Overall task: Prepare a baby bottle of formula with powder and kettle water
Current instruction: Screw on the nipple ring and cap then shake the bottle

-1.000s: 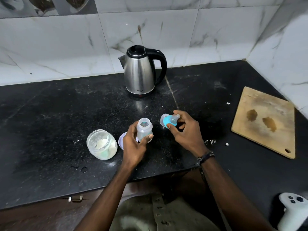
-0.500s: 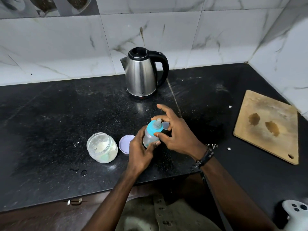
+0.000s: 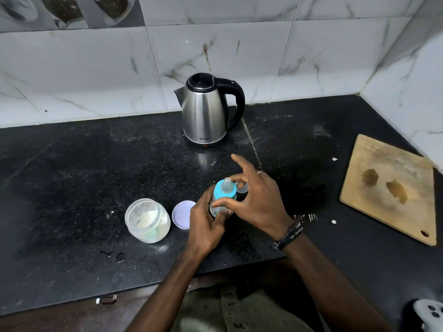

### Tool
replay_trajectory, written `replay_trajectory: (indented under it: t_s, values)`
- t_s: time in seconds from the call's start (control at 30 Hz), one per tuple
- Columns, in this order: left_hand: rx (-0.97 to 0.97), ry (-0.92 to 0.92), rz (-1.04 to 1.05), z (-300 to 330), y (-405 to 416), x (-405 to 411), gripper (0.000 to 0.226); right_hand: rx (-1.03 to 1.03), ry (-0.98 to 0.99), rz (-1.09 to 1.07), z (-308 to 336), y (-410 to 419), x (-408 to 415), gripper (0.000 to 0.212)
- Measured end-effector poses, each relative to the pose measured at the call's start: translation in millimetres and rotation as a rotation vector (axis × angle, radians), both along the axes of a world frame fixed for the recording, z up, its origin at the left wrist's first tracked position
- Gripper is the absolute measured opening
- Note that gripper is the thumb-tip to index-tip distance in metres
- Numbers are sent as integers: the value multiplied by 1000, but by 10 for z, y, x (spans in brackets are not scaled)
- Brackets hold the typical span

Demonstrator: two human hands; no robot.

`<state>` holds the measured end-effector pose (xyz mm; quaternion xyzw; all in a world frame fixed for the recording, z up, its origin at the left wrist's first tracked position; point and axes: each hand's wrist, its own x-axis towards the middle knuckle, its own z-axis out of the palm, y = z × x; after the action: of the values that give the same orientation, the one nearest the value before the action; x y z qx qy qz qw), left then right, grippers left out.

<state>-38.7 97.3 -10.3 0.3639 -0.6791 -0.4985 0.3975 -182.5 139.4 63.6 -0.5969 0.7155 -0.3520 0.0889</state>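
A small clear baby bottle stands on the black counter near its front edge. My left hand grips its body from the left. My right hand pinches the blue teat ring on top of the bottle with thumb and curled fingers, the forefinger pointing up. A clear cap shows just behind that ring. The open glass jar of white powder sits left of the bottle, its lilac lid lying flat between them. A steel kettle stands at the back.
A wooden cutting board lies at the right by the tiled corner wall. A white controller sits at the bottom right. White crumbs and powder specks dot the counter. A drawer handle is below the front edge.
My right hand brought the blue teat ring from beside the bottle onto its mouth. The left hand kept hold of the bottle body.
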Motion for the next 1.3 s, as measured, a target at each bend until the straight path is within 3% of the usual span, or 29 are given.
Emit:
replay_trajectory:
  t_s: [0.1,0.17,0.33,0.43,0.63,0.8,0.9,0.97,1.13,1.3]
  values:
    - [-19,10,-14,2,-10,-19,71,-97,205,-89,-9,-4,35,113]
    - [-17,10,-21,19,-13,-27,72,-73,238,-77,-9,-16,17,121]
    - [20,13,-13,13,-45,-25,63,187,-263,169,79,-10,-93,117]
    - [22,23,5,6,-66,-15,59,189,-301,224,37,-21,-69,108]
    - [8,11,8,-26,-51,-12,58,55,-164,2,30,-23,86,114]
    - [-26,3,6,-59,-76,-16,65,89,186,-139,68,-22,114,127]
    - [-32,15,13,-12,-88,-15,66,221,-108,47,114,-15,52,129]
    - [-34,20,15,9,-98,-9,64,230,-274,147,91,-21,43,117]
    - [-10,23,9,76,-95,-5,59,175,-306,174,13,-46,62,102]
    - [-20,46,9,31,-105,-23,61,10,-211,-24,42,-48,191,100]
